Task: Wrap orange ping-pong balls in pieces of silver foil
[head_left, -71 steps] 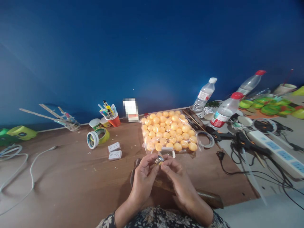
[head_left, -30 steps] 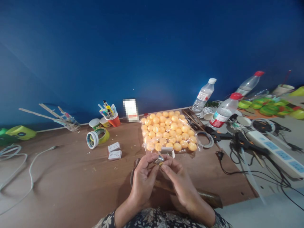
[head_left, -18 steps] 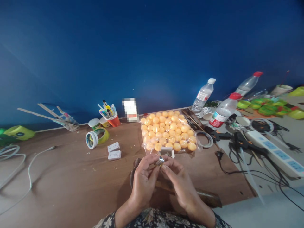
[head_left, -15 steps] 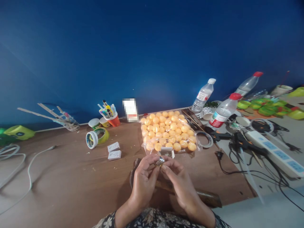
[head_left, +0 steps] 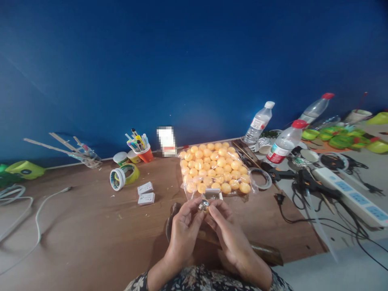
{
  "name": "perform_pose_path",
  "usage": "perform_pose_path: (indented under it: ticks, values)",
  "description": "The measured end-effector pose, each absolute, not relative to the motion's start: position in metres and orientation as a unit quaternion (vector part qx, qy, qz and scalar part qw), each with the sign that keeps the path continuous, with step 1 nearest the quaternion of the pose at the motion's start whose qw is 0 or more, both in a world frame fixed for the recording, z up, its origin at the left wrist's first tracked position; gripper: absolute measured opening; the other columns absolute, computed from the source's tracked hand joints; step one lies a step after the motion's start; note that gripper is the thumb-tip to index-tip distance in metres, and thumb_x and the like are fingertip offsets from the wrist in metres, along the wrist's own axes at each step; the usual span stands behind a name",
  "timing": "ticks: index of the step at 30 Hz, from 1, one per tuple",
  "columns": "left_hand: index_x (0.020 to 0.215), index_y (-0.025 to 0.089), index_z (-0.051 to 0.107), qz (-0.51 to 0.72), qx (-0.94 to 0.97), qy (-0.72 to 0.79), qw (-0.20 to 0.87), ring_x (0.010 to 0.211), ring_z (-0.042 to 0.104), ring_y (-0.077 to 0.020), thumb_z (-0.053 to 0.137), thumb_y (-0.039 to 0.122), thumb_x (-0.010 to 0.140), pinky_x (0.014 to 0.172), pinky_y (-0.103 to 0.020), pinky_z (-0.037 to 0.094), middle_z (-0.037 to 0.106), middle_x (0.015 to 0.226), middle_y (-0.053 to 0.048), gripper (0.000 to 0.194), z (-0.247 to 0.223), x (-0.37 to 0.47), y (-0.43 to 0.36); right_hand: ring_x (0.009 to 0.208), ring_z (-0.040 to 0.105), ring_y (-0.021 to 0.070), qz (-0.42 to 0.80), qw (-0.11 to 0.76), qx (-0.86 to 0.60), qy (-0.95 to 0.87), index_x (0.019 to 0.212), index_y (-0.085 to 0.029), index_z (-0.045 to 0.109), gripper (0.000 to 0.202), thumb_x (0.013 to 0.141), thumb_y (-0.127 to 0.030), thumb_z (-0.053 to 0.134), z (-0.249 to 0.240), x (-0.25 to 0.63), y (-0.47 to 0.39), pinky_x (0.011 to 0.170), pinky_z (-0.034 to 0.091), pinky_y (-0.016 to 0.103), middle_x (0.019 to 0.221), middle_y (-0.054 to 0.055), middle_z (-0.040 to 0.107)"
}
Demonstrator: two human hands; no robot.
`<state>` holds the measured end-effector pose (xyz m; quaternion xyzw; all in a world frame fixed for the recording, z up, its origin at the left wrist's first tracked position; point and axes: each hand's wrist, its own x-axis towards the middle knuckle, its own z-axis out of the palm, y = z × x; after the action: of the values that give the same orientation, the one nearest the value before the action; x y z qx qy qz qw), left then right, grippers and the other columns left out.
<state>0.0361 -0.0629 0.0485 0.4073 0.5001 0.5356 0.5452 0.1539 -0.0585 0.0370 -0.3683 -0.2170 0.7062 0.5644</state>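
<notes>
Shiny silver piece: here it is, a small, rounded, mirror-bright metal piece point(head_left: 203, 205) at lower centre of the frame, up off the table between the fingertips.
Its pointing and long axis: it shows almost round from here, so I can't call a long axis or a pointing end; the gleaming curved face looks up at the camera.
Left hand: the left hand point(head_left: 184, 228) has it pinched between thumb and forefinger.
Right hand: the right hand point(head_left: 228, 230) curls in at the piece's right side; whether those fingertips truly grip, I can't tell.
Open box: just beyond the fingers, a small white cardboard box point(head_left: 221, 196), against a clear plastic bag of orange balls point(head_left: 216, 167).
Printed boxes: left of centre, two small white printed cartons point(head_left: 146, 198), the lettering too tiny to read.
Bottle labels: upper right, a white-capped clear plastic bottle point(head_left: 259, 123) in a white-and-red label, and a red-capped clear plastic bottle point(head_left: 285, 145) in red and teal; neither brand is legible.
Table edge: the brown wooden tabletop point(head_left: 100, 226) ends at lower right; leftward, its wood stretches from the left wrist to a thin white cable point(head_left: 39, 226).
</notes>
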Motion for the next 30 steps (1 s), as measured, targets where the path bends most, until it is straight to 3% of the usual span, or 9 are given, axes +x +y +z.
perform_pose_path:
  ticks: [4,10,20,24,30]
  values:
    - [0.110,0.019,0.067,0.528,0.388,0.488,0.576,0.105,0.065,-0.0242,0.068,0.030,0.079,0.093,-0.035,0.050,0.071,0.113,-0.011,0.033,0.050,0.034,-0.063,0.086,0.065,0.0147,0.711,0.561,-0.364,-0.220,0.084,-0.023,0.060,0.021,0.074,-0.031,0.077,0.037,0.153,-0.058,0.084,0.049,0.029,0.090,-0.001,0.070]
    - [0.097,0.016,0.068,0.541,0.352,0.497,0.581,0.092,0.069,-0.0210,0.074,0.028,0.073,0.084,-0.030,0.052,0.075,0.098,-0.009,0.027,0.051,0.035,-0.061,0.086,0.068,0.0198,0.704,0.551,-0.373,-0.250,0.101,-0.023,0.059,0.033,0.074,-0.031,0.077,0.034,0.149,-0.062,0.083,0.051,0.035,0.092,0.002,0.072]
    - [0.097,0.014,0.069,0.550,0.253,0.456,0.653,0.086,0.066,-0.0181,0.069,0.036,0.079,0.080,-0.031,0.054,0.071,0.096,-0.009,0.028,0.051,0.033,-0.060,0.087,0.069,0.0213,0.683,0.544,-0.411,-0.262,0.098,-0.022,0.061,0.034,0.072,-0.035,0.078,0.034,0.149,-0.061,0.082,0.051,0.037,0.090,0.003,0.073]
    - [0.085,0.015,0.068,0.549,0.213,0.439,0.679,0.074,0.065,-0.0134,0.076,0.028,0.073,0.073,-0.027,0.055,0.070,0.081,-0.003,0.020,0.057,0.031,-0.058,0.088,0.068,0.0213,0.671,0.533,-0.426,-0.292,0.098,-0.021,0.062,0.034,0.071,-0.035,0.078,0.035,0.149,-0.062,0.083,0.050,0.036,0.091,0.003,0.073]
    - [0.088,0.014,0.069,0.531,0.195,0.441,0.697,0.074,0.066,-0.0130,0.080,0.022,0.068,0.072,-0.023,0.055,0.071,0.083,-0.004,0.024,0.054,0.028,-0.057,0.090,0.066,0.0214,0.654,0.518,-0.422,-0.355,0.098,-0.023,0.065,0.028,0.075,-0.036,0.074,0.035,0.153,-0.063,0.084,0.051,0.035,0.098,0.004,0.072]
